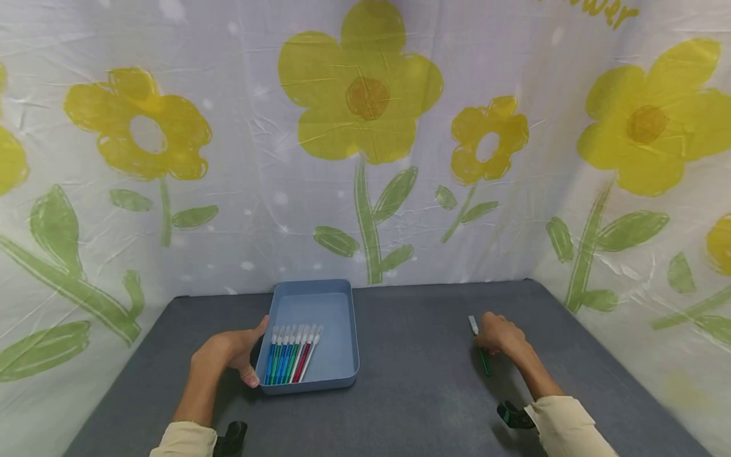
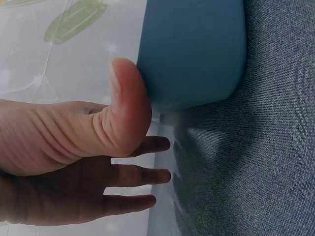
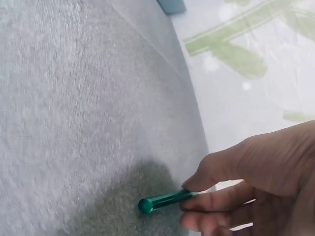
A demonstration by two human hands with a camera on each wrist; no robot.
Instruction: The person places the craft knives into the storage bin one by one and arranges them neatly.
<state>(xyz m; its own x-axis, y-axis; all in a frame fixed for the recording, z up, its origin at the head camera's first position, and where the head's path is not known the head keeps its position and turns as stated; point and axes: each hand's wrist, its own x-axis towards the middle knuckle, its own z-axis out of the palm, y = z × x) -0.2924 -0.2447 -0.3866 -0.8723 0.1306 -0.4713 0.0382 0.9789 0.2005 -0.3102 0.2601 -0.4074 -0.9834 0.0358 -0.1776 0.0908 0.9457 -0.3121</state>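
A blue-grey tray (image 1: 337, 346) lies on the dark table, left of the middle. Inside it, along its left part, several capped marker pens (image 1: 290, 358) in blue, green, red and white lie side by side. My left hand (image 1: 224, 352) is at the tray's left side. In the left wrist view its thumb rests against the tray wall (image 2: 197, 54), while the other fingers stretch out straight. Over on the right, my right hand (image 1: 500, 334) pinches a green marker pen (image 3: 165, 200) between thumb and fingers. Its white cap points away from me; the hand hides its middle.
A dark grey cloth covers the table (image 1: 411, 355). White curtains (image 1: 245, 158) printed with yellow flowers hang close behind the table and along both sides. Dark wrist bands (image 1: 514, 416) sit near both beige sleeves (image 1: 571, 422).
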